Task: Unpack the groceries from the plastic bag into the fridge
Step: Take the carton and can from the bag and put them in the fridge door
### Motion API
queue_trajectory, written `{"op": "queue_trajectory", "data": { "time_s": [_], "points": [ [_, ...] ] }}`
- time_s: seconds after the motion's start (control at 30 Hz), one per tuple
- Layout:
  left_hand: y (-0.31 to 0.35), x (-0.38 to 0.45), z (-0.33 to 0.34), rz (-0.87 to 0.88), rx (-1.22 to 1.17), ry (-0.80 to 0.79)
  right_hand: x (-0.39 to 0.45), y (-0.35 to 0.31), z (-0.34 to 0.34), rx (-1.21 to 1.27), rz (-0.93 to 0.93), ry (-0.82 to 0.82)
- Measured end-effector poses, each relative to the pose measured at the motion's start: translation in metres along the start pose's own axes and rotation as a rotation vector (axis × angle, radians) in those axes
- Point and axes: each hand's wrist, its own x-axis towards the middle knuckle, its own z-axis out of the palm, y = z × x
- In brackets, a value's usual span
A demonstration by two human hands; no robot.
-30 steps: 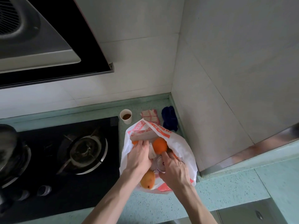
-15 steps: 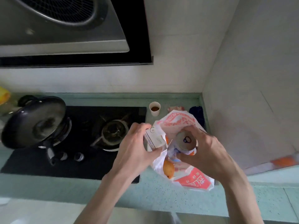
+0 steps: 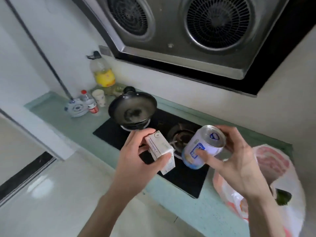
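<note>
My left hand (image 3: pixel 136 161) grips a small white carton (image 3: pixel 159 150) above the front edge of the stove. My right hand (image 3: pixel 237 159) holds a white and blue drink can (image 3: pixel 201 147), tilted with its top facing me. Both items are out of the white and red plastic bag (image 3: pixel 273 170), which lies on the green counter at the right, partly behind my right forearm. A dark green item shows at the bag's right side. No fridge is in view.
A black gas stove (image 3: pixel 186 175) is set in the green counter (image 3: pixel 82 127), with a black wok (image 3: pixel 132 109) on its left burner. Bottles, a paper cup and a yellow-labelled oil bottle (image 3: pixel 103 74) stand at the back left. The range hood (image 3: pixel 188 31) hangs overhead. White floor lies at lower left.
Both hands have lifted the carton and the can out of the bag and carried them left over the stove. The view has swung left, so the bag now sits at the right edge.
</note>
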Motion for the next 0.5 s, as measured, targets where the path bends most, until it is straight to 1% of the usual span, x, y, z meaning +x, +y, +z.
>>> {"op": "queue_trajectory", "data": {
  "time_s": [0.17, 0.33, 0.5],
  "points": [
    [-0.015, -0.040, -0.100, -0.064, -0.025, 0.266, -0.002, -0.061, 0.086, 0.082, -0.129, -0.114],
    [-0.032, -0.097, -0.191, -0.095, 0.033, 0.428, -0.015, -0.114, 0.181, 0.185, -0.249, -0.258],
    [-0.045, -0.154, -0.266, -0.150, 0.103, 0.573, -0.038, -0.162, 0.266, 0.279, -0.325, -0.413]
  ]
}}
